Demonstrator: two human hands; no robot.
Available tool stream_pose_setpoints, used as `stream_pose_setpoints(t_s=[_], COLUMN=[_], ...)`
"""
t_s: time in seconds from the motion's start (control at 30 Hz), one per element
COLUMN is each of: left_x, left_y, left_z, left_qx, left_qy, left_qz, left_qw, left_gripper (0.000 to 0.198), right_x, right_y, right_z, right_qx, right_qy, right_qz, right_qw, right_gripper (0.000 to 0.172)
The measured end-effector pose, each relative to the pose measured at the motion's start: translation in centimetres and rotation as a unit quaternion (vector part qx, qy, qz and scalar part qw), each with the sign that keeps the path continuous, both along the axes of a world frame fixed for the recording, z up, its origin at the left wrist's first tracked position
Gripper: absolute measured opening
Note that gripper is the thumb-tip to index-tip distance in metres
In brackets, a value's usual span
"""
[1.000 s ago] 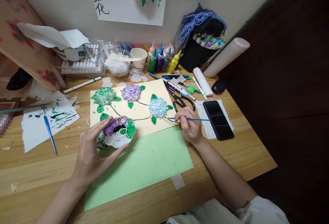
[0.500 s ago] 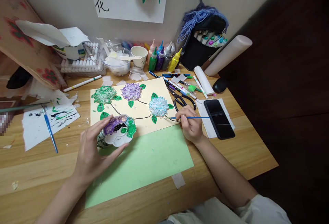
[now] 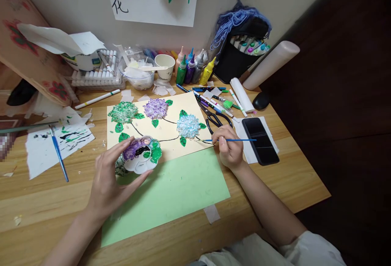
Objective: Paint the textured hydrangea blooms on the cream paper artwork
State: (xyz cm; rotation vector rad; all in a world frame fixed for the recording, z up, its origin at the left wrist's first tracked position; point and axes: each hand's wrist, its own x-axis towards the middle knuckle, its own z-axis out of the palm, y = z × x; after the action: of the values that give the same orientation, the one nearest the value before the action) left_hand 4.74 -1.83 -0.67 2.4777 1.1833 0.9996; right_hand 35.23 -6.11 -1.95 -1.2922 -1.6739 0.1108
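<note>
My left hand grips a white flower-shaped paint palette by its edges, with purple, black and green paint in it. My right hand is closed round a thin blue paintbrush, its tip at the dark stem line below the blue flower. The cream paper bears textured green, purple and blue flowers with green leaves and dark stems. The palette hides part of its lower left. Under and below it lies a green sheet.
Scissors, pens and a phone lie to the right. Paint bottles, a paper cup and a marker tray stand behind. Another brush rests on stained paper at left.
My right hand has shifted slightly right, and the brush's back end now reaches further over the phone. My left hand and the palette have hardly moved.
</note>
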Motion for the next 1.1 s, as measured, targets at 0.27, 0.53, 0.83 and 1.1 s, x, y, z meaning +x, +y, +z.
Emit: stream_pose_setpoints(t_s=[0.27, 0.53, 0.83, 1.1], left_x=[0.0, 0.1, 1.0, 6.1], left_y=[0.2, 0.1, -0.2, 0.2], left_z=[-0.1, -0.1, 0.5, 3.0], left_qx=[0.021, 0.014, 0.04, -0.043], left_qy=[0.0, -0.001, -0.013, 0.023], left_qz=[-0.005, -0.008, -0.041, -0.086], left_qw=[1.0, 1.0, 0.998, 0.995], left_gripper=[0.089, 0.09, 0.09, 0.077], right_x=[0.0, -0.1, 0.0, -1.5], right_y=[0.1, 0.0, -0.3, -0.6], right_z=[0.1, 0.1, 0.5, 2.8], right_qx=[-0.014, -0.015, 0.039, 0.021], right_qy=[-0.026, -0.024, 0.053, 0.386], right_qz=[0.007, 0.007, -0.02, 0.009], right_qw=[1.0, 1.0, 0.998, 0.922], right_gripper=[0.024, 0.024, 0.024, 0.013])
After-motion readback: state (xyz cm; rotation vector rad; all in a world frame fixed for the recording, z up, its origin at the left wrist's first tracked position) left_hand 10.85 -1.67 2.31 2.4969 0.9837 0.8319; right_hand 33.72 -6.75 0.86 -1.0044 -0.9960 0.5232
